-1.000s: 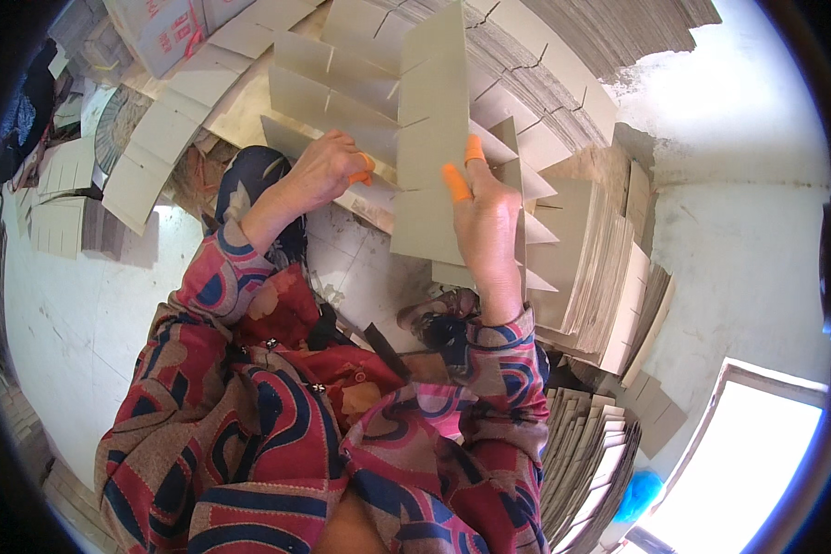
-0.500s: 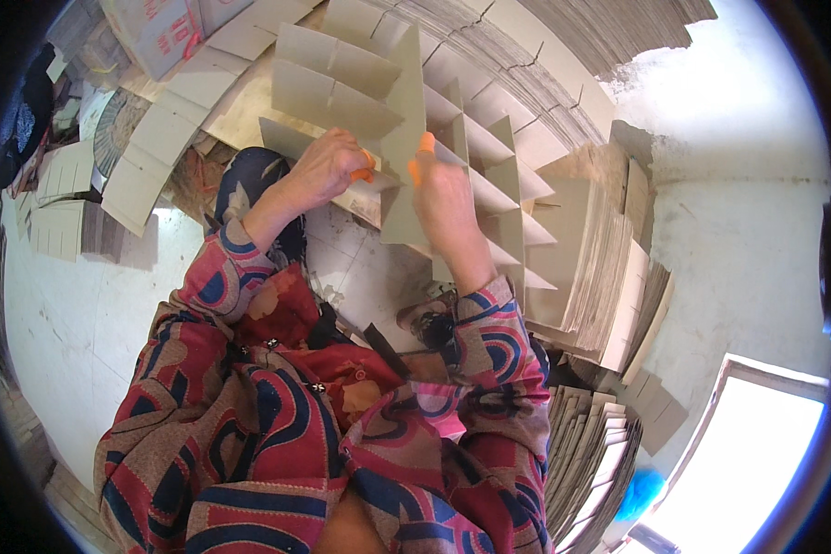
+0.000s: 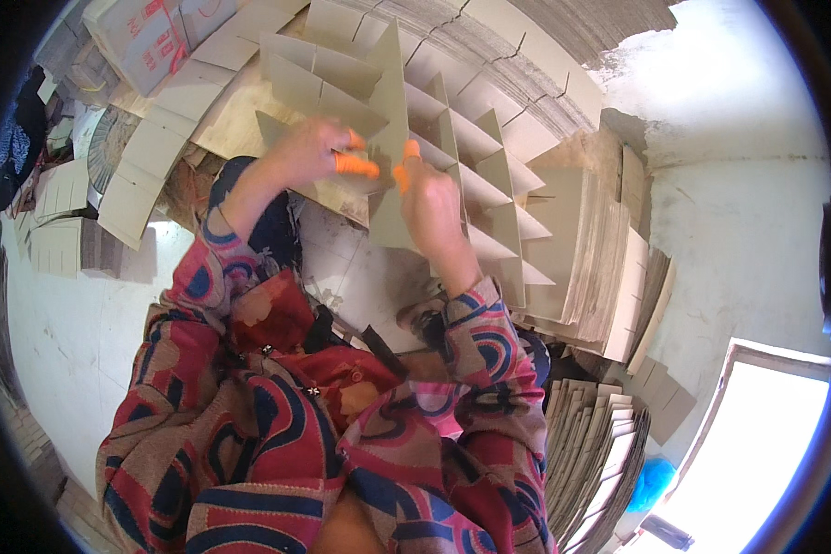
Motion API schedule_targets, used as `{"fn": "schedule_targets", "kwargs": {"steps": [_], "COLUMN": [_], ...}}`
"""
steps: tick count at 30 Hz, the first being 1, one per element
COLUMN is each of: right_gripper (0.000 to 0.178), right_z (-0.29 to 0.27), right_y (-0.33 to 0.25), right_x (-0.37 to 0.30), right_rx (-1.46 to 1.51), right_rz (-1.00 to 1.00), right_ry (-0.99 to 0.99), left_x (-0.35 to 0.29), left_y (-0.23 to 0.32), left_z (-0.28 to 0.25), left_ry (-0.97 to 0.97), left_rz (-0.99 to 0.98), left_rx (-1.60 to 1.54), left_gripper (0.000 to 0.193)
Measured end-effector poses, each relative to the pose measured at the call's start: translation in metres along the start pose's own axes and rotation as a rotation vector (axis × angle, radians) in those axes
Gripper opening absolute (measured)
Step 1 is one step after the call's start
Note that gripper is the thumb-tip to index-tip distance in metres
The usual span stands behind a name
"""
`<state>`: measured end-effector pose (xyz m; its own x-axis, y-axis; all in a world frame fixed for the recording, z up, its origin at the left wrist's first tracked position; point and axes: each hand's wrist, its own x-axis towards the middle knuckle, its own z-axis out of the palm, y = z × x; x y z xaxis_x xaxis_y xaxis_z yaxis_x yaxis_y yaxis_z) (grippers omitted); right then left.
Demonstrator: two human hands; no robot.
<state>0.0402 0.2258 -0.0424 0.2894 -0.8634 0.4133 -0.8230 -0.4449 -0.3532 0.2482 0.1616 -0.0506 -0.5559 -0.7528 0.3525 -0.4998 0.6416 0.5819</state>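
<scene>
A grey-white cardboard divider grid [image 3: 475,175] of interlocked slotted strips stands in front of me. On its left side a long cardboard strip [image 3: 390,102] stands upright, with shorter cross strips [image 3: 328,92] reaching left from it. My right hand [image 3: 434,203] is closed on the near part of this long strip, orange covers on its fingertips. To the left, my left hand [image 3: 319,152] is slightly blurred, its orange-covered fingers apart and nothing between them. It hovers beside the near cross strips, close to the long strip.
Stacks of cardboard strips [image 3: 563,83] lie along the far side, with more sheets [image 3: 582,249] standing to the right. Slotted pieces [image 3: 162,120] lie at the left near a white box [image 3: 157,37]. Bundled cardboard [image 3: 591,443] and a blue object [image 3: 654,485] are at lower right.
My left hand has let go of a short cross strip and opened, moving slightly left. My right hand has slid a little left and nearer along the long strip.
</scene>
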Motion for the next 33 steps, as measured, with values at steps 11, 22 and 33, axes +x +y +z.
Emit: {"fn": "schedule_targets", "kwargs": {"steps": [11, 22, 33], "right_gripper": [0.031, 0.035, 0.011], "right_z": [-0.004, -0.003, -0.008], "right_y": [-0.012, -0.010, -0.012], "right_x": [-0.009, -0.007, -0.004], "right_rx": [0.051, 0.019, 0.114], "right_rz": [-0.054, -0.023, -0.001], "right_ry": [0.039, 0.038, 0.055], "left_x": [0.090, 0.088, 0.089], "left_y": [-0.116, -0.122, -0.134], "left_z": [-0.008, -0.006, -0.004], "left_ry": [-0.006, 0.036, 0.058], "left_rz": [0.092, 0.256, 0.340], "left_rx": [0.633, 0.583, 0.545], "left_gripper": [0.010, 0.010, 0.008]}}
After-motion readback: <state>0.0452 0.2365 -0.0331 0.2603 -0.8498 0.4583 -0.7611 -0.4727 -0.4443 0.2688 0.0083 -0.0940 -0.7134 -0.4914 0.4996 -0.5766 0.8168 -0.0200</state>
